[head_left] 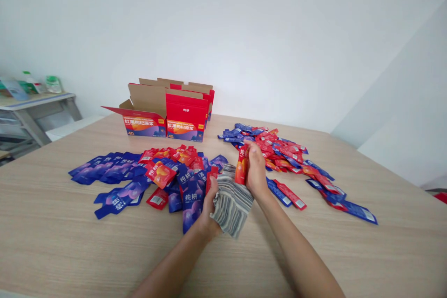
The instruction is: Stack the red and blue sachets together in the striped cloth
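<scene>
My right hand is closed around a red-orange sachet, held upright above the wooden table. My left hand grips a striped grey-and-white cloth that lies against the lower end of the sachet. Left of my hands spreads a pile of blue and red sachets. A second pile of red and blue sachets lies to the right, just behind my right hand.
Two open red cardboard boxes stand at the back of the table near the white wall. A grey shelf unit with small items stands at far left. Bare tabletop runs along the front edge.
</scene>
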Available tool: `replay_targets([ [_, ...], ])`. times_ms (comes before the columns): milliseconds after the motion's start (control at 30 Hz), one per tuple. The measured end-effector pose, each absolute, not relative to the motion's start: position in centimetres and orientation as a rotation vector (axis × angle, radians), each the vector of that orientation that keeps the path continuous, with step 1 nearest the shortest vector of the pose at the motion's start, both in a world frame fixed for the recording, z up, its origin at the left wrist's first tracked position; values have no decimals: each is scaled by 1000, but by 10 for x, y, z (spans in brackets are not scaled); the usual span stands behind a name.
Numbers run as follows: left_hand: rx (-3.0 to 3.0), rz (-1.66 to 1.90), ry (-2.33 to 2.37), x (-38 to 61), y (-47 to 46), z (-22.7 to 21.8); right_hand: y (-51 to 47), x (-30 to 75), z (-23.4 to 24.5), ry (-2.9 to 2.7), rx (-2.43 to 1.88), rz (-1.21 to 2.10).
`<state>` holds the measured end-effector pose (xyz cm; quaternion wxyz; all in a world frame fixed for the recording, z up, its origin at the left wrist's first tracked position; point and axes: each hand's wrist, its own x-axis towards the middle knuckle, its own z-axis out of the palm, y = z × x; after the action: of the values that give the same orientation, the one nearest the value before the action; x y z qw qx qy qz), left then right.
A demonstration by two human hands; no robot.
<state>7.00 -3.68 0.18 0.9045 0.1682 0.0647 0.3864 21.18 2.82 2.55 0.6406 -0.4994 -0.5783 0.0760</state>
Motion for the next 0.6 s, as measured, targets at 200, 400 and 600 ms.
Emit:
replay_targets([
  [200,308,749,213,74,-38,3,20,193,22,-1255,-1016,270],
  [400,244,834,181,69,-32,4,23,193,25,-1368,-869,591],
  [600,205,990,232,56,-22,11,31,222,27,-1720,-1222,317],
])
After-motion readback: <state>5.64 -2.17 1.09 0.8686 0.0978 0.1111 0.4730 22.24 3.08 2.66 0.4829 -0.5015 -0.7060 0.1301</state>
